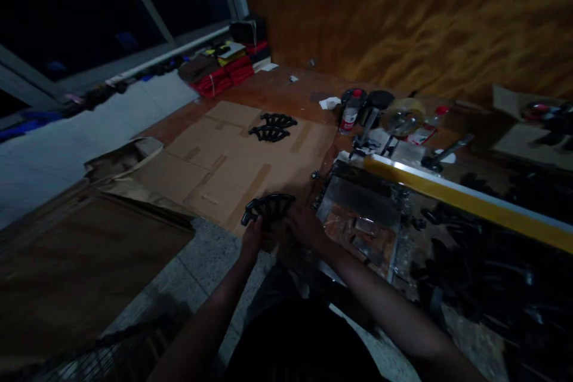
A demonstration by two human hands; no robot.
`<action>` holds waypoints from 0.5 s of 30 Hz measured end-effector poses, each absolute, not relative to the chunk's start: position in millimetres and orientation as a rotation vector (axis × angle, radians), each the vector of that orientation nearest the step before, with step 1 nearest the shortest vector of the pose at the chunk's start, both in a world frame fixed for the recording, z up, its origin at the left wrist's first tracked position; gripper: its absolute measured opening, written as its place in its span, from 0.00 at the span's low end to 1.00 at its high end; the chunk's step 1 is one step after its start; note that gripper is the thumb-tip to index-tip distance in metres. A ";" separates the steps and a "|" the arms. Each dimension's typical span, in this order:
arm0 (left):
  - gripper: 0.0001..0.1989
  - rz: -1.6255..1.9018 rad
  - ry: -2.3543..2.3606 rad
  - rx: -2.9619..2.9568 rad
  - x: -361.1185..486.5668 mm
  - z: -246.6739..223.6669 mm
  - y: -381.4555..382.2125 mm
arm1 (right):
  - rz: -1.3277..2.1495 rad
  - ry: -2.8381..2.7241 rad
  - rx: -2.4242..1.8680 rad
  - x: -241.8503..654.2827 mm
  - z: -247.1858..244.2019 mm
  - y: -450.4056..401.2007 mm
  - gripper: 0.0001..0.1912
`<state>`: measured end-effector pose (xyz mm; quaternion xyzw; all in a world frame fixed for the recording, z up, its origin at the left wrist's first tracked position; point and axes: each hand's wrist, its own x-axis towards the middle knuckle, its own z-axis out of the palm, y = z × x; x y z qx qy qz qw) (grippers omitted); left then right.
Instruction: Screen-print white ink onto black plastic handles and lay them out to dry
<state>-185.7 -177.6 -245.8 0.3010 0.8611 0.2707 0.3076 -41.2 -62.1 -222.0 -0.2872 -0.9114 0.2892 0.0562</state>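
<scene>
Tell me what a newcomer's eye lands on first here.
Both hands, left hand and right hand, hold a black fan-shaped part at the near edge of the flattened cardboard. More black parts lie at its far side. A yellow bar runs across the cluttered right.

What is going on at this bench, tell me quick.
A person holds a black fan-shaped part with both hands, the left hand at its near left edge and the right hand at its right side, over flattened cardboard. More black parts of the same kind lie farther back on the cardboard. A metal frame with a yellow bar sits to the right.
</scene>
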 end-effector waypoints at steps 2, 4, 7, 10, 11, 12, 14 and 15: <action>0.21 0.516 2.362 0.795 -221.3 -256.1 -186.2 | 0.976 -2.783 -1.015 -70.2 -237.0 -50.1 0.15; 0.20 0.346 2.377 0.830 -243.4 -268.2 -188.5 | 1.057 -2.788 -1.147 -92.9 -250.8 -42.9 0.17; 0.19 0.141 2.322 0.943 -262.1 -283.1 -180.2 | 1.103 -2.778 -1.272 -115.5 -264.1 -40.7 0.17; 0.18 0.002 2.251 1.092 -285.7 -286.9 -161.0 | 1.158 -2.738 -1.377 -130.9 -268.8 -42.8 0.17; 0.18 -0.030 2.237 1.139 -297.0 -285.5 -152.7 | 1.182 -2.716 -1.401 -135.9 -269.6 -43.4 0.17; 0.17 -0.052 2.229 1.181 -309.7 -283.0 -143.6 | 1.208 -2.692 -1.416 -141.0 -270.5 -43.8 0.18; 0.16 -0.069 2.230 1.248 -336.2 -275.3 -124.7 | 1.261 -2.631 -1.435 -151.1 -273.4 -44.1 0.19; 0.17 -0.071 2.237 1.270 -347.9 -270.6 -116.1 | 1.286 -2.597 -1.443 -155.6 -275.6 -44.0 0.19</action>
